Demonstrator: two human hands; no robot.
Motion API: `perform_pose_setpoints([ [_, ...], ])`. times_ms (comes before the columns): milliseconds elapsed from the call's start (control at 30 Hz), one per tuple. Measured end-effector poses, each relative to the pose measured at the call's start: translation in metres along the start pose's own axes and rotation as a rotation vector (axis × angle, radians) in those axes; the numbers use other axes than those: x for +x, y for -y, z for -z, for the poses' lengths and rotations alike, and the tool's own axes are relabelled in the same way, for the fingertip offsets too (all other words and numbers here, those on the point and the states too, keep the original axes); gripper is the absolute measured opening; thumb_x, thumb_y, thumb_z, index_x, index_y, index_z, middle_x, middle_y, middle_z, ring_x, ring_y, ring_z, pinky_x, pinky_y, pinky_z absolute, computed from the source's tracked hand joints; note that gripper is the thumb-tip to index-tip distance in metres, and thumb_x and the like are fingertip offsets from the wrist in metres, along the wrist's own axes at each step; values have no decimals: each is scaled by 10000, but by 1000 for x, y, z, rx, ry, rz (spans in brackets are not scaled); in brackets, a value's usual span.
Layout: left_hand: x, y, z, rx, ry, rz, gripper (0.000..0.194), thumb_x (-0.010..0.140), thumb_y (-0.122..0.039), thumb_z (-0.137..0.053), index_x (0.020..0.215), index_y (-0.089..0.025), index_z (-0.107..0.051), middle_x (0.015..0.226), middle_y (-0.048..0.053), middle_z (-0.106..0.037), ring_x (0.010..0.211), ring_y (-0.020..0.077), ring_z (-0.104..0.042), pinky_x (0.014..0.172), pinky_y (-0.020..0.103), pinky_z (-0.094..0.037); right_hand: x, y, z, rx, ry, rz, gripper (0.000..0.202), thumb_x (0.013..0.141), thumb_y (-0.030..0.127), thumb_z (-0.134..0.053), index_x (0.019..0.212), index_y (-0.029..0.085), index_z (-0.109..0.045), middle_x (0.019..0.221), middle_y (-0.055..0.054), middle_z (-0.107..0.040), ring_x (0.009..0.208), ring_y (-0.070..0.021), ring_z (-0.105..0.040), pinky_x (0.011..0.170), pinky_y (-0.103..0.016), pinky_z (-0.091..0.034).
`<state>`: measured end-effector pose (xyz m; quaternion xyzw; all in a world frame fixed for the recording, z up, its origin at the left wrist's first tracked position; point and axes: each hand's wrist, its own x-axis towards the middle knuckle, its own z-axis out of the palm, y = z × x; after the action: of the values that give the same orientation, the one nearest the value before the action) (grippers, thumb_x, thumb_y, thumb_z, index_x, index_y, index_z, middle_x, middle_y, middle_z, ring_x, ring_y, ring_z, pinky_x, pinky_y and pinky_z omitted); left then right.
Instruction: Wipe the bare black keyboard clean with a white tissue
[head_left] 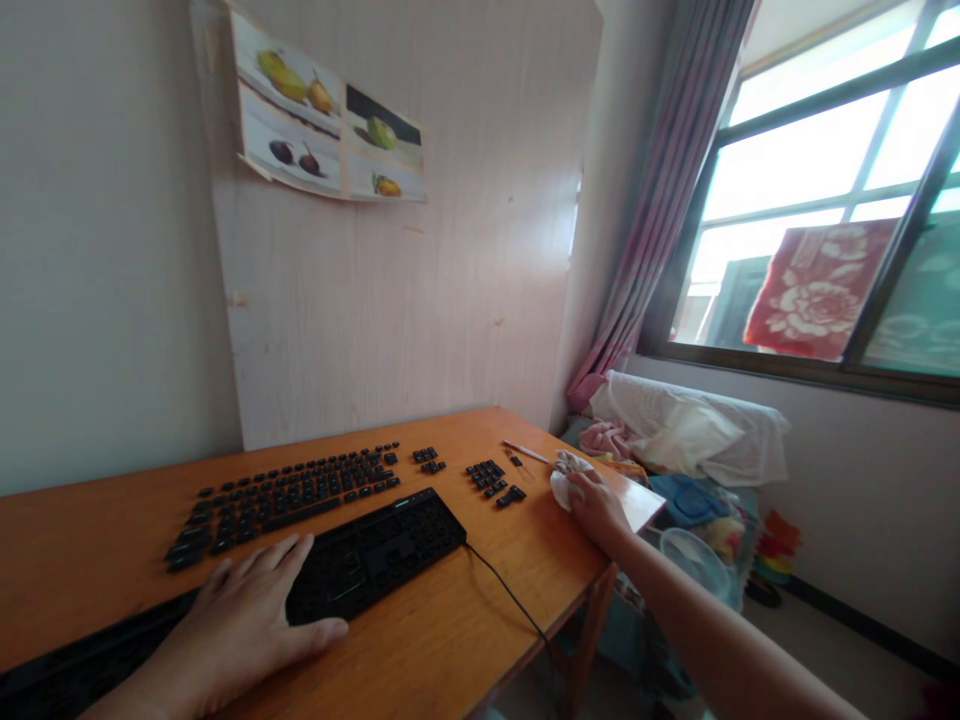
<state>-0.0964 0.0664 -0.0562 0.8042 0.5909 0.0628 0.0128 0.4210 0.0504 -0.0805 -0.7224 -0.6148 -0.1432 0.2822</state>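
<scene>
My left hand (244,615) lies with fingers stretched out and thumb spread over a black keyboard base (405,545) whose keycaps are off. The base runs slantwise along the near side of the table, and my hand hides part of it. Behind it, loose black keycaps (300,490) are laid out in keyboard order, with the number-pad keycaps (486,475) in a group of their own. At the table's right end my right hand (596,505) is closed on a crumpled white tissue (562,485). Its fingertips are partly hidden.
A white flat board (637,500) lies under my right hand at the table edge. A thin pencil-like stick (525,451) is beside the tissue. The keyboard cable (510,590) drops over the front edge of the wooden table (427,640). Cloths and a plastic basin (694,560) stand to the right.
</scene>
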Motion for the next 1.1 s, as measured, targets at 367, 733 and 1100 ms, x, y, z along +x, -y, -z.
perform_pose_setpoints([
  [367,2,3,-4,-10,-10,-12,1177,610,-864,-461,1495,-100,-328,1544,181,-321,1409,438,-278,1150,579,-183,-11,9,11,41,-33,130,324,871,258,-499,1109,269,-719,1186,-58,-663,1137,-263,-520,1007,-423,-388],
  [733,-3,-4,3,-7,11,4,1187,607,-860,-463,1504,-99,-303,1556,180,-299,1422,417,-261,1160,561,-161,-11,6,9,8,-123,171,249,882,305,-494,992,242,-709,1144,-60,-670,1135,-260,-509,980,-392,-386],
  [1100,-9,-5,8,-33,33,-20,1238,596,-857,-486,1533,-104,-191,1563,182,-277,1419,420,-268,1152,581,-162,-15,5,8,-94,-220,132,285,925,371,-422,726,233,-572,824,-68,-640,811,-224,-568,682,-322,-393],
])
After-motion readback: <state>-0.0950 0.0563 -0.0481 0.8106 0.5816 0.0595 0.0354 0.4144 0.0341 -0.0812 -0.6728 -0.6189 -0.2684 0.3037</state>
